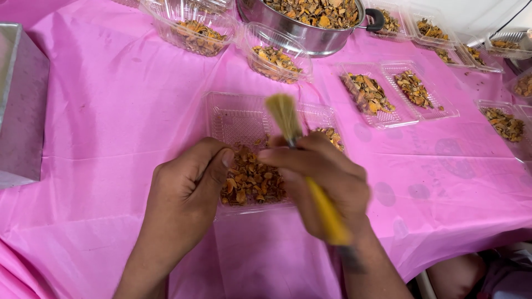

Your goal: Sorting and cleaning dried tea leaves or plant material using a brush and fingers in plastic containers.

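Packaging-wise it's all clear plastic clamshell trays sitting on the pink table cover. The open clamshell tray (238, 119) is lying front and centre, partly filled with orange-brown dried pieces. Two deeper clear tubs (194, 25) (275, 52) are sitting at the back, another open hinged tray (396, 91) to the right, more filled trays (501, 119) trailing along the right edge.

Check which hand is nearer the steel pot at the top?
Right. The right hand, holding the yellow brush, sits almost straight below the steel pot; the left hand lies below and farther left.
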